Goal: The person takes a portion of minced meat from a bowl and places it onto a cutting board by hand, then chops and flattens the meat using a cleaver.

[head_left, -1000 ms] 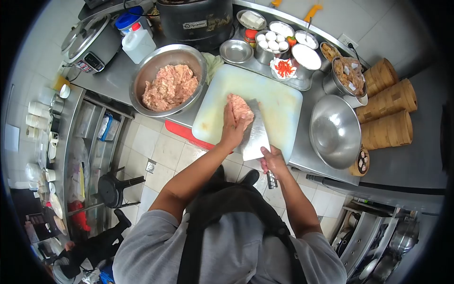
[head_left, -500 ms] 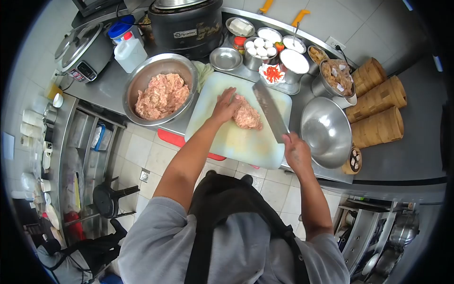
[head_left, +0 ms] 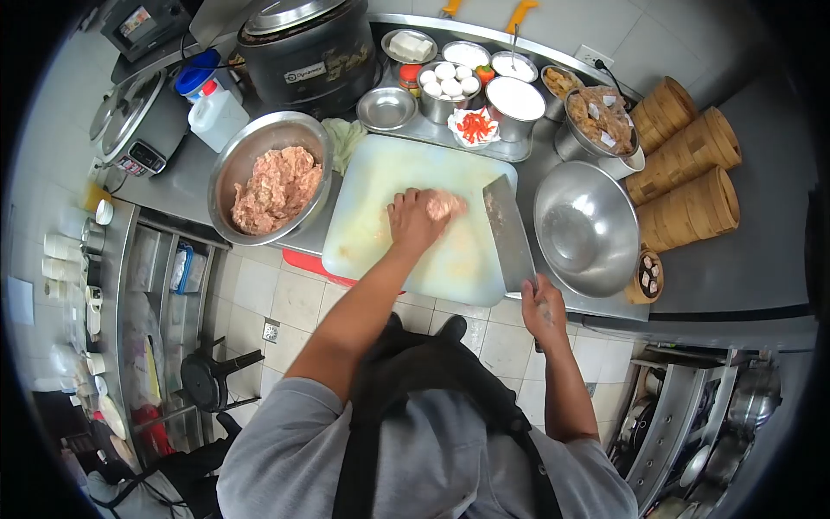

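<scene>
My left hand [head_left: 417, 220] is over the middle of the white cutting board [head_left: 363, 186], its fingers curled round a lump of minced meat [head_left: 446, 204]. Part of the lump is hidden under the palm, and some of what shows is blurred. In my right hand [head_left: 543, 304] is the handle of a cleaver [head_left: 508, 232]. Its broad blade, smeared with bits of meat, lies over the right side of the board, apart from the lump. A steel bowl [head_left: 226, 164] with a large mound of minced meat stands to the left of the board.
An upright-tilted steel bowl [head_left: 588, 229] is right of the board, beside bamboo steamers [head_left: 687, 212]. Behind stand a pot of eggs [head_left: 443, 104], sliced red peppers [head_left: 475, 126], and a black warmer [head_left: 307, 65]. A person [head_left: 156, 489] is at lower left, near a black stool [head_left: 206, 381].
My left hand has come lower and closed over the meat, which now shows as a smaller lump. The cleaver has moved down, its blade more upright in view. The camera view has shifted slightly.
</scene>
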A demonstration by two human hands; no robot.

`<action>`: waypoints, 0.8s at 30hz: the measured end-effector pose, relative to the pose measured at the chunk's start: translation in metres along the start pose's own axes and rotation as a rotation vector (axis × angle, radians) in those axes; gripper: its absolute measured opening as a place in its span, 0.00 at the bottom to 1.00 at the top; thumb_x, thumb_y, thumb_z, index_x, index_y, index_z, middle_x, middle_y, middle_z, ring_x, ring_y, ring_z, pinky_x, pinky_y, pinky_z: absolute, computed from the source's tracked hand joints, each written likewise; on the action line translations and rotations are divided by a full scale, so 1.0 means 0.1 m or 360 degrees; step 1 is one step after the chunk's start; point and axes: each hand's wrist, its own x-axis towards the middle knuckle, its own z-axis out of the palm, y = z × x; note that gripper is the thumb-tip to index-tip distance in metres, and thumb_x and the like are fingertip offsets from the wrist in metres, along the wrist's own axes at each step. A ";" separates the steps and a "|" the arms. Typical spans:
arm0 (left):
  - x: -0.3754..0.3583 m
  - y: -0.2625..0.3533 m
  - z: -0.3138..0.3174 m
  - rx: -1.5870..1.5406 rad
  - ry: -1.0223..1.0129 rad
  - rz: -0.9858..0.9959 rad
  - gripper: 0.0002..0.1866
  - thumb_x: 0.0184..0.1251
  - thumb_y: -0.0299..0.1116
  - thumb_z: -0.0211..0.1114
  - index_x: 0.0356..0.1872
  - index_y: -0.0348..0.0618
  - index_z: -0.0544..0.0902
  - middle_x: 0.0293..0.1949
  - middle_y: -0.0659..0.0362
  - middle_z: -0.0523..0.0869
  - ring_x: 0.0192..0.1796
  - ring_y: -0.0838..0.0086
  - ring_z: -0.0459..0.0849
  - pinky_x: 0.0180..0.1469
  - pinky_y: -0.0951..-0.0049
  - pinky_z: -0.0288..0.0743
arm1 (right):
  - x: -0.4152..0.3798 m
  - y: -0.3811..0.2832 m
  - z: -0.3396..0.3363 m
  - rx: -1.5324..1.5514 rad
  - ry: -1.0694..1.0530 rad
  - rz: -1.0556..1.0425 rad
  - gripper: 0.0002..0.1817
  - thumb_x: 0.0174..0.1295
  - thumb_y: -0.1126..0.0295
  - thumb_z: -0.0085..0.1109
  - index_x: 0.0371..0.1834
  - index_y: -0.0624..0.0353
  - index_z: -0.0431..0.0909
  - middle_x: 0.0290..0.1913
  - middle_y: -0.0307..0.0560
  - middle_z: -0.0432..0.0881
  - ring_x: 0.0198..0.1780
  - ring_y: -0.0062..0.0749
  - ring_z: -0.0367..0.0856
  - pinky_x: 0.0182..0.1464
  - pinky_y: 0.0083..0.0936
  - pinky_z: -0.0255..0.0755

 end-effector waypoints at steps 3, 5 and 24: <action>0.00 0.18 -0.05 0.0067 -0.0055 -0.0125 0.33 0.50 0.53 0.74 0.58 0.51 0.80 0.54 0.55 0.76 0.60 0.57 0.71 0.62 0.55 0.62 | 0.08 -0.18 -0.01 -0.0057 0.0073 -0.0090 0.09 0.66 0.69 0.53 0.33 0.64 0.72 0.25 0.65 0.79 0.33 0.66 0.79 0.34 0.52 0.69; -0.08 0.12 -0.10 0.0005 0.0024 0.0058 0.32 0.52 0.53 0.73 0.57 0.48 0.80 0.57 0.53 0.75 0.62 0.56 0.70 0.64 0.54 0.61 | 0.15 -0.29 -0.07 -0.0098 0.0100 -0.0163 0.09 0.67 0.69 0.53 0.34 0.64 0.72 0.25 0.64 0.79 0.32 0.66 0.79 0.34 0.52 0.69; -0.64 -0.99 -0.32 -0.0577 0.0503 0.0190 0.20 0.62 0.36 0.67 0.53 0.39 0.78 0.62 0.46 0.72 0.69 0.48 0.66 0.68 0.54 0.62 | 0.28 -0.78 -0.13 -0.0281 -0.0127 -0.0029 0.14 0.71 0.64 0.42 0.46 0.66 0.70 0.31 0.65 0.83 0.40 0.65 0.81 0.46 0.54 0.71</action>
